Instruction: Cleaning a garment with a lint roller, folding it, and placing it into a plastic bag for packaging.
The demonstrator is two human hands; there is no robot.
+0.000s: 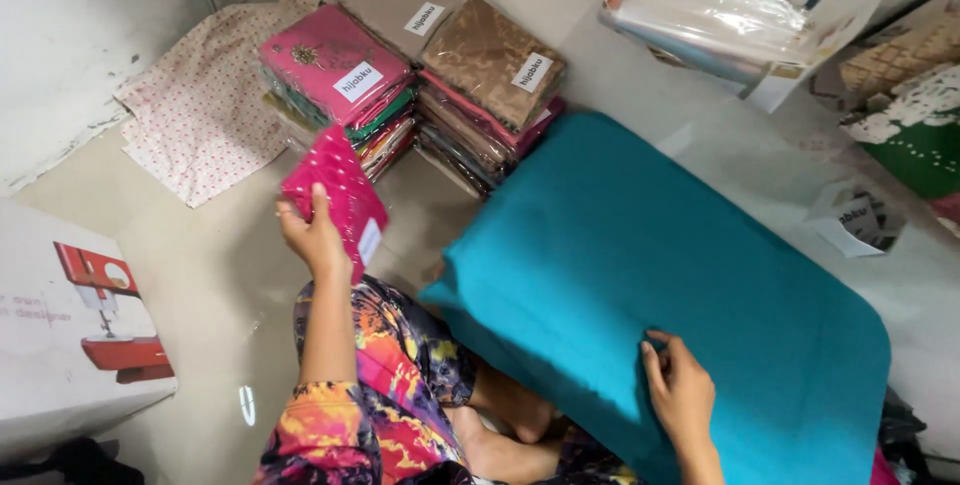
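My left hand (312, 235) grips a flat pink packet of folded cloth (335, 195) in clear wrap, held just above the floor in front of the stacks. My right hand (680, 390) rests flat, fingers apart, on a large teal cloth (640, 275) spread over my lap and the floor. Behind the pink packet stand two stacks of wrapped folded cloths: a left stack (335, 80) with a pink packet on top and a right stack (490, 65) with a brown one on top.
A dotted cream cloth (200, 105) lies at the far left by the wall. A white box with a sewing machine picture (70, 325) sits at the left. Clear plastic bags (720, 10) are piled at the top right, patterned fabrics (910, 95) at the right edge.
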